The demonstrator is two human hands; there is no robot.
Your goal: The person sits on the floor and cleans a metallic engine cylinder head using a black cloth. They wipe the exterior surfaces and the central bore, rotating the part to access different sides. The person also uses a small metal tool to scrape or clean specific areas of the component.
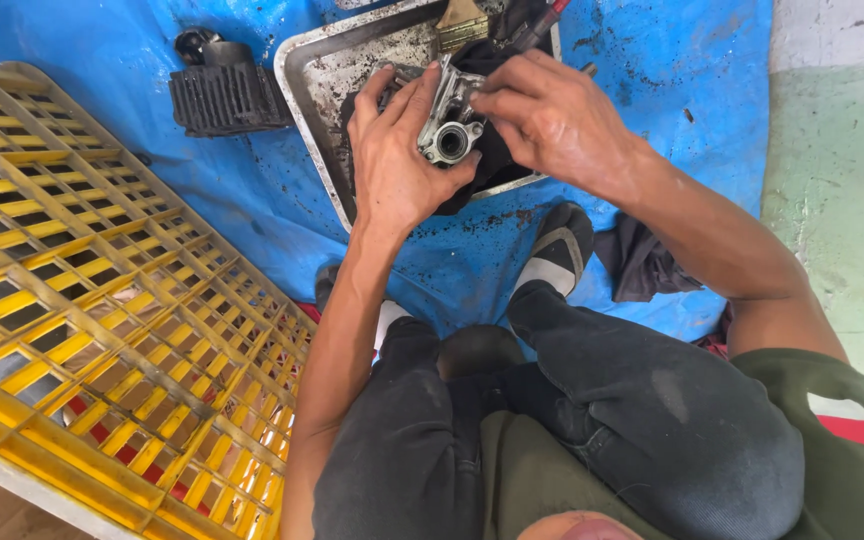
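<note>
A grey metal engine part point(449, 128) with a round port facing up is held over a dirty metal tray point(337, 75). My left hand point(393, 155) grips it from the left, thumb beside the port. My right hand point(547, 115) closes over its top right side. A dark rag point(497, 150) lies under the part in the tray.
A black finned cylinder point(224, 95) lies on the blue tarp point(262, 190) left of the tray. A paintbrush point(460, 22) rests at the tray's far edge. A yellow plastic grid crate point(82, 300) fills the left. My shoes point(557, 250) and a dark cloth point(642, 262) sit below the tray.
</note>
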